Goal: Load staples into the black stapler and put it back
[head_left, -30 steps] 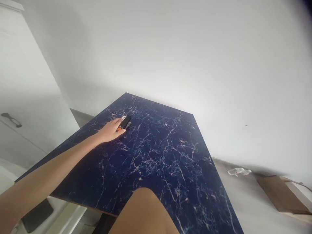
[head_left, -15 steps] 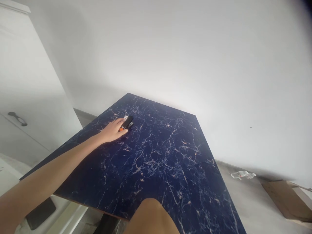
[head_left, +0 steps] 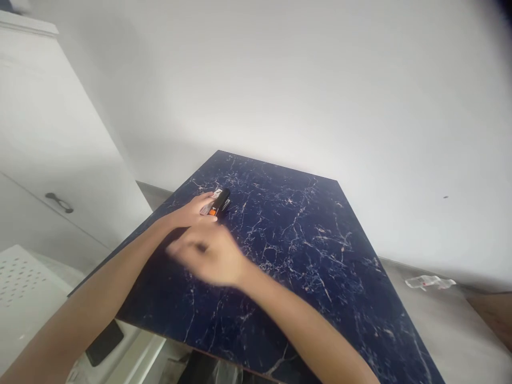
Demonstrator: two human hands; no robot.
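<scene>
My left hand (head_left: 196, 212) rests on the dark blue, marble-patterned tabletop (head_left: 272, 229). Its fingers and thumb are around the near end of a black stapler (head_left: 222, 201) with an orange part, which lies toward the table's far left. Against the stapler's left side is a small white and pale piece (head_left: 217, 192), partly covered by the fingers. Closer to me, my right hand (head_left: 214, 253) hangs over the table just below the left one. Motion smears its fingers; they look curled, and whether they hold anything does not show.
A white cabinet (head_left: 60, 133) with a dark handle (head_left: 59, 202) stands at left. Behind the table rises a pale wall (head_left: 280, 80). On the floor to the right lie a clear plastic bottle (head_left: 430, 282) and a brown cardboard piece (head_left: 492, 312). A dark flat object (head_left: 104, 342) is below the near left edge.
My right hand has come up from the near edge and swung left over the table, beside my left hand. The left hand stays at the stapler. The view has shifted slightly left.
</scene>
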